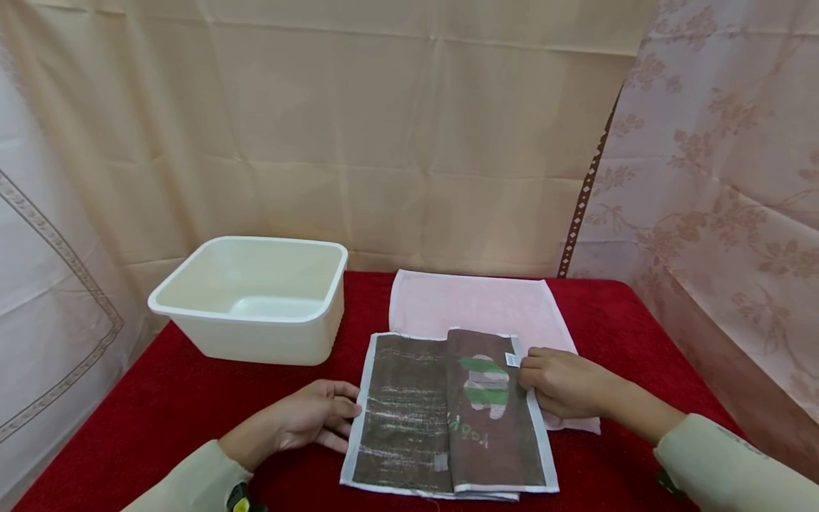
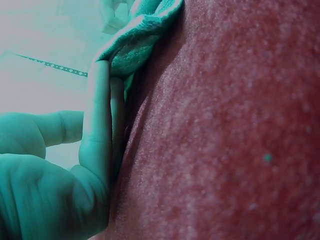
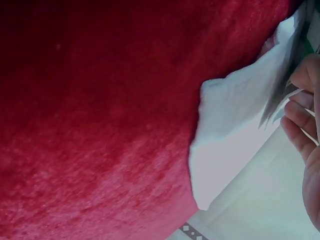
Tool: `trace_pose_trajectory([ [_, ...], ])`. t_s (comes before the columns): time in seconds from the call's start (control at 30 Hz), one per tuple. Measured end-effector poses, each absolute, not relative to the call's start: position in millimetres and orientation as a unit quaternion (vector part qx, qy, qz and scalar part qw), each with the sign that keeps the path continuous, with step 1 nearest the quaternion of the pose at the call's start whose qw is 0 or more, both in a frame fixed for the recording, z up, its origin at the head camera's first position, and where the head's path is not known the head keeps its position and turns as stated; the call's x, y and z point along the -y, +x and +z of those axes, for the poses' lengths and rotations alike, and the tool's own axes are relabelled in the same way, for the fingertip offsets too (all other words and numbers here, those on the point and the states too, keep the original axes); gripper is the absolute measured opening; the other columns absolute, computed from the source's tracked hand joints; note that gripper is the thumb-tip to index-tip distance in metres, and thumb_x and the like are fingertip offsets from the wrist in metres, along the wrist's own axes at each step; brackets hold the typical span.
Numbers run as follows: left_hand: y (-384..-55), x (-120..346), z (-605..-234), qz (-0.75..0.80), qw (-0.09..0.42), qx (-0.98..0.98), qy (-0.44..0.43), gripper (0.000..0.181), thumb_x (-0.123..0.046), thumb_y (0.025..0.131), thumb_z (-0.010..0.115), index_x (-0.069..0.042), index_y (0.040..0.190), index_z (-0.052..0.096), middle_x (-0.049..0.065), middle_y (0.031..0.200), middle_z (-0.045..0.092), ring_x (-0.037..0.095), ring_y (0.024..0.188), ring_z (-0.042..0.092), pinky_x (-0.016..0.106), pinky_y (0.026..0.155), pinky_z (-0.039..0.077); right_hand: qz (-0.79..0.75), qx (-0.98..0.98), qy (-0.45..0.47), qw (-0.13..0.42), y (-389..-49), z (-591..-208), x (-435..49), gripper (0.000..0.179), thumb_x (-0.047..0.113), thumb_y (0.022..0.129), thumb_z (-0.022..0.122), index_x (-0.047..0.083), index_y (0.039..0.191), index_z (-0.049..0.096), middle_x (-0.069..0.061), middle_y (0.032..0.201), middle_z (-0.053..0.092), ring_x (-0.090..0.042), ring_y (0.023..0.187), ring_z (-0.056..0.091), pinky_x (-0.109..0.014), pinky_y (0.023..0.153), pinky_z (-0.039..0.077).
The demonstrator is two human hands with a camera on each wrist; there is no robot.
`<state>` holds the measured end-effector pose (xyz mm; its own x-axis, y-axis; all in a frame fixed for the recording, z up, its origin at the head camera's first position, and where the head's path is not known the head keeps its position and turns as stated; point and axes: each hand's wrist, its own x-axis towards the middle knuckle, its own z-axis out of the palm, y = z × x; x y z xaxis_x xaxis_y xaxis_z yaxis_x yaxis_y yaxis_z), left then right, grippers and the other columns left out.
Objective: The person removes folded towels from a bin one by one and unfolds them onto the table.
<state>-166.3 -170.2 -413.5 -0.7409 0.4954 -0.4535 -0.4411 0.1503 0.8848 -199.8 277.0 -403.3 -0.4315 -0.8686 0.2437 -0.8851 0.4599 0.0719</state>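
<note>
A dark brown cloth [image 1: 403, 405] with pale edges lies in front of me. Its right part is folded over toward the middle, showing a green and pink motif [image 1: 484, 384] and reversed lettering. Along its right edge, my right hand [image 1: 566, 384] pinches the fabric between thumb and fingers, just below a small white tag [image 1: 512, 360]. My left hand [image 1: 316, 414] touches the left edge with fingers extended. In the left wrist view, straight fingers [image 2: 97, 120] meet the cloth's edge [image 2: 135, 45] low over the red surface. A pink towel [image 1: 473, 299] lies partly beneath the brown cloth.
A cream plastic basin [image 1: 256, 334] stands at the back left of the table covered in red cloth [image 1: 211, 387]. Beige curtain [image 1: 384, 142] hangs behind, with patterned drapes [image 1: 723, 178] at the right and a white one [image 1: 51, 284] at the left.
</note>
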Motion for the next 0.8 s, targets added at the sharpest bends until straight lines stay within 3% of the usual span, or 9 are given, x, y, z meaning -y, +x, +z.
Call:
trace_pose_trajectory([
  [0.4,-167.6,170.4,-414.7,0.650,0.358,-0.670,0.021,0.032,-0.009,0.101,0.059,0.005,0.128,0.054,0.016,0.105,0.074,0.027,0.087,0.073,0.045,0.072,0.063,0.044,0.861,0.497,0.100,-197.5,-398.9,-293.6,0.021,0.002,0.078,0.070,0.018,0.089,0.064,0.009,0.087,0.064,-0.005,0.080,0.050,-0.020,0.068,0.050],
  [0.8,-168.7,170.8,-415.4,0.649,0.361,-0.669,0.024,0.032,-0.009,0.101,0.059,0.005,0.129,0.054,0.016,0.106,0.074,0.028,0.089,0.073,0.045,0.073,0.063,0.042,0.861,0.491,0.126,-193.9,-402.3,-314.3,0.023,0.003,0.078,0.077,0.018,0.091,0.066,0.012,0.087,0.062,-0.004,0.079,0.051,-0.020,0.067,0.050],
])
